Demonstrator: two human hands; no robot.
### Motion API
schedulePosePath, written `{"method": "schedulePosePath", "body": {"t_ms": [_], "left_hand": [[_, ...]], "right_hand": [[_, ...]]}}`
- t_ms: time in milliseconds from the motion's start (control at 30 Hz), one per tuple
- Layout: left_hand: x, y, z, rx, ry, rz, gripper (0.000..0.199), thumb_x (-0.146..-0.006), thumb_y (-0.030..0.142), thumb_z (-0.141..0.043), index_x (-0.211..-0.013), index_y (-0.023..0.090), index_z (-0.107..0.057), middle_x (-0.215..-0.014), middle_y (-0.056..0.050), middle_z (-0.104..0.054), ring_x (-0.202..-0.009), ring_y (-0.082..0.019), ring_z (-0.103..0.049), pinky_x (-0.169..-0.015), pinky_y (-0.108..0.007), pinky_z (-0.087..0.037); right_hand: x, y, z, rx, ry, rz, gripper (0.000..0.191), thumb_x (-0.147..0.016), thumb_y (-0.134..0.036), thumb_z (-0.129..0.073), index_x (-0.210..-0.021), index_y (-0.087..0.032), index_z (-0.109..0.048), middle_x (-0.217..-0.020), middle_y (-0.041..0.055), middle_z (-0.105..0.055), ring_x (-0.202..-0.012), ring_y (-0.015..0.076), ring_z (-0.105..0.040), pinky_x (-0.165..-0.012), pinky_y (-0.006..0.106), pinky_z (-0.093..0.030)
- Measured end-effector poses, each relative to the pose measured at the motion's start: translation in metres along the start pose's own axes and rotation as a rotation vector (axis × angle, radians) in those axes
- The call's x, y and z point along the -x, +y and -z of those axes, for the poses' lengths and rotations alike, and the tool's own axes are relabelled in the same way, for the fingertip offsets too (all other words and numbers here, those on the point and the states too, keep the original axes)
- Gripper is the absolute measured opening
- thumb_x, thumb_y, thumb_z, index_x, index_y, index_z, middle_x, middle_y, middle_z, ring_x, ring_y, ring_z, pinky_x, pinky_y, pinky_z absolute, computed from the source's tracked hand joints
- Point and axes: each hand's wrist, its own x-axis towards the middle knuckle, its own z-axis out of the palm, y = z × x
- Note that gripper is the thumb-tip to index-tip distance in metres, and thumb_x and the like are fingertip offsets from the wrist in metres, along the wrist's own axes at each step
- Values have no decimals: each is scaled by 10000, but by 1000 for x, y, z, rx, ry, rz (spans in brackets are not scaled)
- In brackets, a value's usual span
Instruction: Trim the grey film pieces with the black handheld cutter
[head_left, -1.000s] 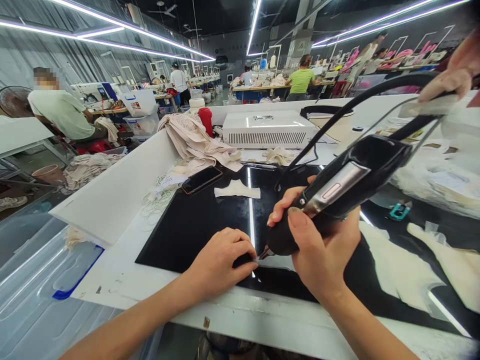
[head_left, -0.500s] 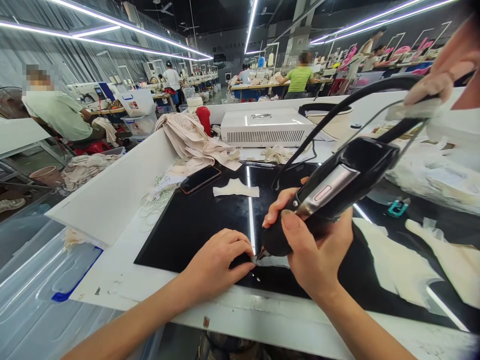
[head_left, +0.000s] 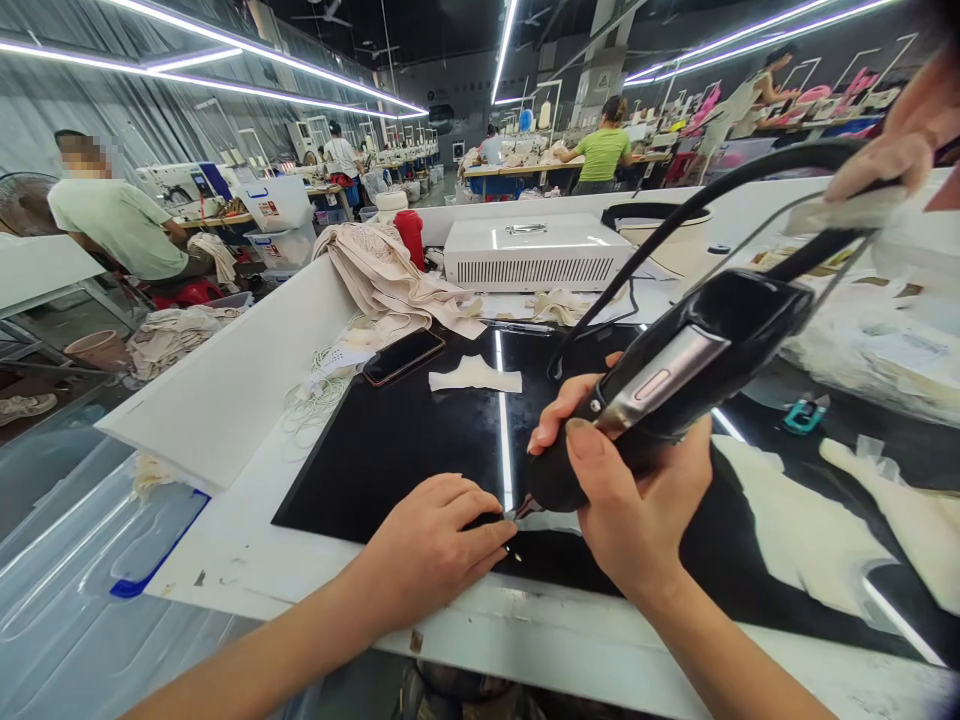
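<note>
My right hand (head_left: 637, 500) is wrapped round a black handheld tool (head_left: 675, 365) with a silver strip and a cable at its upper end. The tool's narrow tip points down at the glossy black board (head_left: 390, 450). Just left of the tip, my left hand (head_left: 442, 535) rests on the board with its fingers curled and close together; anything under them is hidden. A thin translucent strip (head_left: 553, 522) lies beneath the tool, between my hands. Farther back lies a small cream fabric piece (head_left: 476, 375).
A phone (head_left: 403, 357) lies at the board's back left. Larger cream pieces (head_left: 799, 520) and a teal snipper (head_left: 805, 414) are on the right. Behind stand a white vented box (head_left: 536, 252) and heaped fabric (head_left: 382, 270). A person (head_left: 120, 220) sits far left.
The view has shifted slightly. My left fingers have flattened a little beside the tool's tip. My right hand keeps its hold on the tool.
</note>
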Motion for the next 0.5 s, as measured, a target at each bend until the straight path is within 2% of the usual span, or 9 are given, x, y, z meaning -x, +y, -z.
{"method": "schedulePosePath", "body": {"t_ms": [333, 500], "left_hand": [[5, 1, -4, 37, 29, 18, 178, -1027, 226, -610, -1143, 187, -739, -1088, -58, -749, -1021, -209, -697, -928, -381, -587], [5, 3, -4, 52, 30, 24, 182, -1028, 230, -609, -1143, 185, -743, -1090, -56, -748, -1032, -206, -694, -934, -372, -586]], "right_hand": [[3, 1, -1, -30, -20, -5, 330, -860, -231, -801, -1075, -284, -556, -812, -50, -710, -630, 143, -681, -625, 304, -617], [2, 1, -1, -32, -22, -15, 371, -855, -255, -808, -1122, -278, -552, -826, -47, -716, -585, 135, -663, -597, 308, -617]]}}
